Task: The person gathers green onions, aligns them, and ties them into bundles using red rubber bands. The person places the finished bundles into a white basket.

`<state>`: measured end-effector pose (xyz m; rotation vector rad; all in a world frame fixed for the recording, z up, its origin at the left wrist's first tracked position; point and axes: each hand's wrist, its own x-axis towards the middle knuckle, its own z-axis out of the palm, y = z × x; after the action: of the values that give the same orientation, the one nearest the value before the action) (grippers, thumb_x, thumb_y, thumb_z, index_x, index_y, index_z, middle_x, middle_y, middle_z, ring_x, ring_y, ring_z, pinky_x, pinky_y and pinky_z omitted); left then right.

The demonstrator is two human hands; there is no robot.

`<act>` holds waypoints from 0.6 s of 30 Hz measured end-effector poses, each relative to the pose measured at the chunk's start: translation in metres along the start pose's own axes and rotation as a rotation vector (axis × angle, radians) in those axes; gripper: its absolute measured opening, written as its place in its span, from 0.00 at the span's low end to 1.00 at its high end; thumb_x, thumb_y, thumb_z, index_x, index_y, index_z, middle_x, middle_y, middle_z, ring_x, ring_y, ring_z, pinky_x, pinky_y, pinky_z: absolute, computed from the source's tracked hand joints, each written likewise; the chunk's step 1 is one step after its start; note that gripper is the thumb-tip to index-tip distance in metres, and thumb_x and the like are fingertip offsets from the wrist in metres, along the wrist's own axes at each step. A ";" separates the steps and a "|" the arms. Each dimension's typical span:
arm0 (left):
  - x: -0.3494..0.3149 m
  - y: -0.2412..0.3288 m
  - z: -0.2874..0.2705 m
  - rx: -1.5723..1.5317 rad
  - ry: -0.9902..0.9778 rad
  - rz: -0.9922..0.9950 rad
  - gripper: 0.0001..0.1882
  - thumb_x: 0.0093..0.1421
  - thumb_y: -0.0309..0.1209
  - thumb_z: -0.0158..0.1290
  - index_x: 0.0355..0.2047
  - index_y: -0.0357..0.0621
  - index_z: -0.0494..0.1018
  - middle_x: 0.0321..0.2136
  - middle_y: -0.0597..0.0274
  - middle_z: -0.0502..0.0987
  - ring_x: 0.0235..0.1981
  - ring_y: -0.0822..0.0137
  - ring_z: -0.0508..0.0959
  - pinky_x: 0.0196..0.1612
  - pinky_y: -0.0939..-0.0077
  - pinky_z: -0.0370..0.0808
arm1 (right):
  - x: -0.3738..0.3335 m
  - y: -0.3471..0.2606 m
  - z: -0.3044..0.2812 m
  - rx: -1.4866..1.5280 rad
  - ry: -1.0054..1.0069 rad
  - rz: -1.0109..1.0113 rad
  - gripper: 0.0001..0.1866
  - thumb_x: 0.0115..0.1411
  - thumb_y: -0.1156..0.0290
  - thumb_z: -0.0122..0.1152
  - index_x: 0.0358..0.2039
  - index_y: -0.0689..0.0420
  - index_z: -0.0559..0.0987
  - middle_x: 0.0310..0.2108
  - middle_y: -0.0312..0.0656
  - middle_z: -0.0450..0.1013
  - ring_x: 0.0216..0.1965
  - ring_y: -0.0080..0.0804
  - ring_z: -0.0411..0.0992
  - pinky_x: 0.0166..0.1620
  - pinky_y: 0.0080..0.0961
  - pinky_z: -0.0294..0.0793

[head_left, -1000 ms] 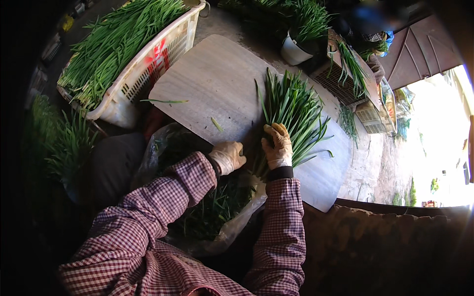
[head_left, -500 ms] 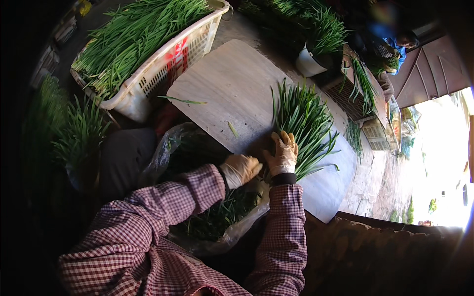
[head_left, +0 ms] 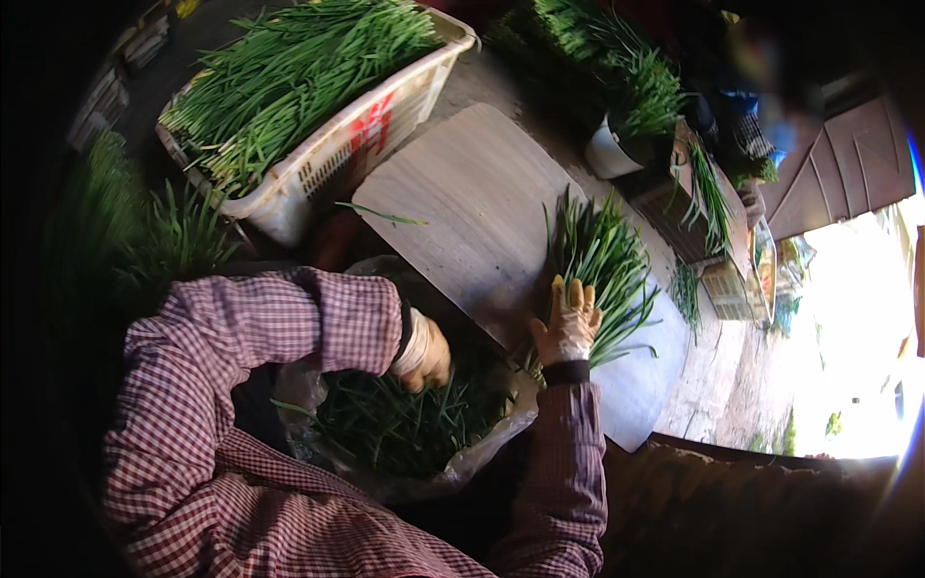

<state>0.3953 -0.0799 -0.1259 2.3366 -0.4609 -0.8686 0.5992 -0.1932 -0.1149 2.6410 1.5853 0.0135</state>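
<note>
My right hand, in a pale glove, lies on a bundle of long flat-leaved green chives, its fingers stretched and apart. The bundle rests on the right part of a board, leaves fanned away from me. My left hand, gloved too, hangs over a clear plastic bag full of loose dark green leaves. Its fingers are curled downward and closed; whatever may be in them is hidden. One loose leaf lies across the board's left edge.
A white plastic crate heaped with chives stands beyond the board at the left. More greens are at far left. Farther right are a white bucket of greens and a crate, near another person at work.
My left hand has moved left, away from the bundle's base, to over the bag. My right hand has stayed on the bundle, its fingers now more spread. The view has shifted slightly.
</note>
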 end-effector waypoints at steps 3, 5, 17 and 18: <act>-0.066 0.037 -0.013 0.270 0.189 -0.230 0.26 0.48 0.38 0.51 0.46 0.39 0.64 0.45 0.53 0.66 0.46 0.58 0.66 0.45 0.63 0.68 | -0.002 -0.051 -0.026 0.620 0.045 -0.193 0.34 0.48 0.66 0.59 0.56 0.53 0.58 0.55 0.44 0.56 0.57 0.38 0.51 0.56 0.36 0.51; -0.097 0.050 -0.006 0.206 0.393 -0.202 0.28 0.47 0.38 0.52 0.47 0.37 0.62 0.44 0.53 0.66 0.44 0.59 0.68 0.44 0.63 0.68 | -0.014 -0.092 -0.035 1.254 0.149 -0.362 0.24 0.54 0.66 0.55 0.52 0.57 0.64 0.49 0.40 0.65 0.51 0.27 0.61 0.52 0.29 0.58; -0.151 -0.003 0.030 -0.057 0.889 -0.172 0.23 0.49 0.39 0.53 0.44 0.42 0.65 0.25 0.58 0.72 0.27 0.60 0.74 0.30 0.67 0.71 | 0.121 -0.080 0.084 1.973 0.528 0.379 0.18 0.60 0.66 0.45 0.48 0.62 0.65 0.49 0.43 0.64 0.50 0.31 0.63 0.54 0.27 0.62; -0.156 -0.004 0.020 -0.016 0.920 -0.192 0.24 0.48 0.38 0.53 0.45 0.42 0.65 0.25 0.58 0.72 0.26 0.59 0.74 0.30 0.69 0.72 | 0.137 -0.084 0.088 2.082 0.441 0.249 0.18 0.60 0.66 0.45 0.47 0.63 0.66 0.48 0.43 0.65 0.49 0.31 0.64 0.53 0.27 0.62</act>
<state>0.2691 -0.0071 -0.0668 2.4792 0.1618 0.1829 0.5936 -0.0371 -0.2104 4.1847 1.4416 -2.3871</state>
